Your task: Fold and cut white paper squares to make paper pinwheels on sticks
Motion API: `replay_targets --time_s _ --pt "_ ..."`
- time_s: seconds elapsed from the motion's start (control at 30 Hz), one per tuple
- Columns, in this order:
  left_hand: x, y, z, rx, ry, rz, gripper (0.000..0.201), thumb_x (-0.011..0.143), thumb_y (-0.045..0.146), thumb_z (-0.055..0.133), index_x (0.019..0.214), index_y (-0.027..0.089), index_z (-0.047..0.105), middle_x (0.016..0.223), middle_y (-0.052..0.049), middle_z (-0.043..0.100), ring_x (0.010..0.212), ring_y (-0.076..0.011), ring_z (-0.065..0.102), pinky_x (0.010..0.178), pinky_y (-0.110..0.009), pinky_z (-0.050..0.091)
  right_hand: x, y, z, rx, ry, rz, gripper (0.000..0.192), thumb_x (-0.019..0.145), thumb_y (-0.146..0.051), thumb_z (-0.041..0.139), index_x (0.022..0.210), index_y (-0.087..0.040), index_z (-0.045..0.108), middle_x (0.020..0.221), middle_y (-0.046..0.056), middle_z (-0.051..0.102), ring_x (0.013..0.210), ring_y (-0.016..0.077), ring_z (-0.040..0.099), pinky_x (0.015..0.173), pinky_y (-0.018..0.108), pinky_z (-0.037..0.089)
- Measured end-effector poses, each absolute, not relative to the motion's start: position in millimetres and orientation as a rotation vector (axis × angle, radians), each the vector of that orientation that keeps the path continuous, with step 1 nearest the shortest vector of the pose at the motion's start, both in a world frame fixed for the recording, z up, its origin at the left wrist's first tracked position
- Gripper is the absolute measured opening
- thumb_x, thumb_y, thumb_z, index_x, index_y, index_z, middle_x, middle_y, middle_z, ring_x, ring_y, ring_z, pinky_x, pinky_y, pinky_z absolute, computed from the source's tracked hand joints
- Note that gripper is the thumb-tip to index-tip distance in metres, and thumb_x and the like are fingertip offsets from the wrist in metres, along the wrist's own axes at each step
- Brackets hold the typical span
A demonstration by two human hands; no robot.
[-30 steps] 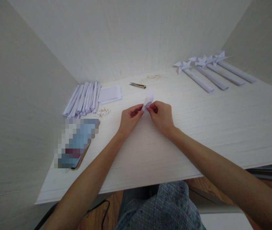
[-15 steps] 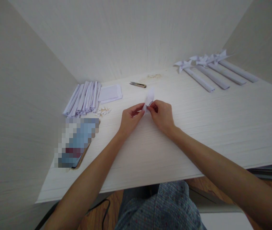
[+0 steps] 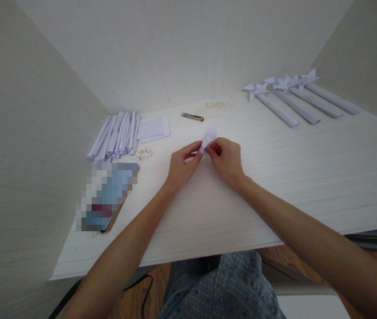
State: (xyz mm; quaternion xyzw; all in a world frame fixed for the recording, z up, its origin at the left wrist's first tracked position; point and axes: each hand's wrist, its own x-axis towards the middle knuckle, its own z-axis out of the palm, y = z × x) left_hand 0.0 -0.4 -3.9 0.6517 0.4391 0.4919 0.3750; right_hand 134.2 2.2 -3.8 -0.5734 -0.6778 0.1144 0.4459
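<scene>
A small piece of white paper, bent into a curve, is held up over the middle of the table. The fingertips of my left hand pinch its lower left side. My right hand is closed on its lower right side, thumb and forefinger pressed together. The fingers partly cover the lower part of the paper, so its folds there are hard to make out. Just beyond the hands lie thread snips with a brownish handle.
To the left are rolled paper sticks, a stack of paper squares, a small heap of tiny pins or sticks and a blurred-out phone. Several paper pinwheels on sticks lie at the back right, by the walls of the white table.
Both hands stay in nearly the same place. The paper's upper end has leaned slightly to the right between the fingers.
</scene>
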Motion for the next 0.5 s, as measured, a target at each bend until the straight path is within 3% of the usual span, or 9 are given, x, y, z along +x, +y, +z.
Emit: replay_targets --time_s 0.2,0.5 --pt "1 -6 -2 1.816 1.122 1.316 0.054 0.072 0.022 0.060 0.124 0.021 0.047 0.113 -0.006 0.063 0.100 -0.0183 0.060 0.086 -0.031 0.047 134 2 0 -1.388 -1.665 0.345 0.019 0.075 -0.015 0.045 0.057 -0.018 0.051 0.059 0.001 0.056 0.055 0.0121 0.047 0.057 0.026 0.033" --pt "3 -16 5 2.017 1.102 1.333 0.062 0.074 0.020 0.055 0.132 0.026 0.035 0.119 -0.005 0.059 0.111 -0.0196 0.054 0.098 -0.035 0.038 136 -1 3 -1.304 -1.542 0.310 0.016 0.067 -0.014 0.046 0.053 -0.020 0.042 0.055 -0.002 0.049 0.052 0.0104 0.043 0.053 0.025 0.034"
